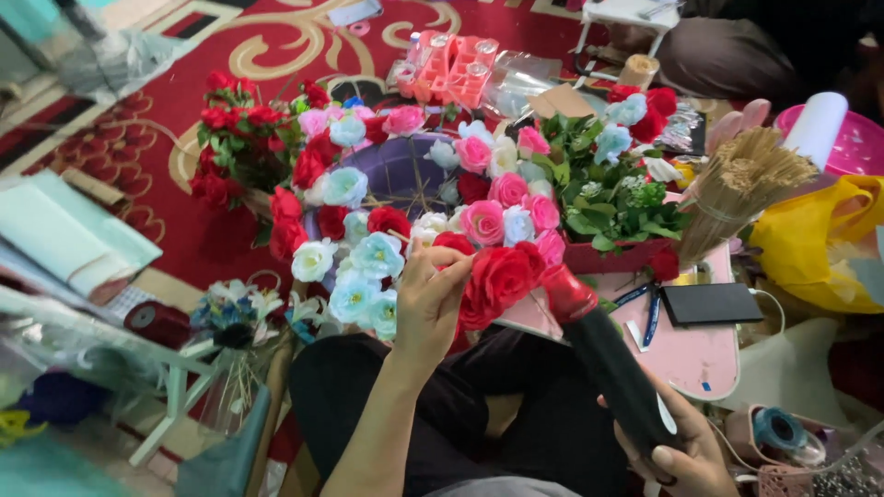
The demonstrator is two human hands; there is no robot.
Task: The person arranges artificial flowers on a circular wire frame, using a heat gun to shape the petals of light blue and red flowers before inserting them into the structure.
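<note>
My left hand (430, 296) pinches a red artificial rose (495, 281) at the near edge of a round arrangement of red, pink, white and pale blue flowers (433, 198). A purple basin (398, 168) shows through the middle of that ring. My right hand (683, 457) grips a black hot glue gun (615, 366) by its handle. Its red nozzle end (566, 293) points at the red rose, close beside it. Both hands work above my lap in black trousers.
A small pink table (700, 354) holds a dark phone (711, 303), pens and a bundle of thin sticks (737, 189). A yellow bag (815, 244) and pink tub (852, 143) lie right. More flowers with green leaves (612, 198) and a red carpet (276, 46) lie beyond. Another person sits at top right.
</note>
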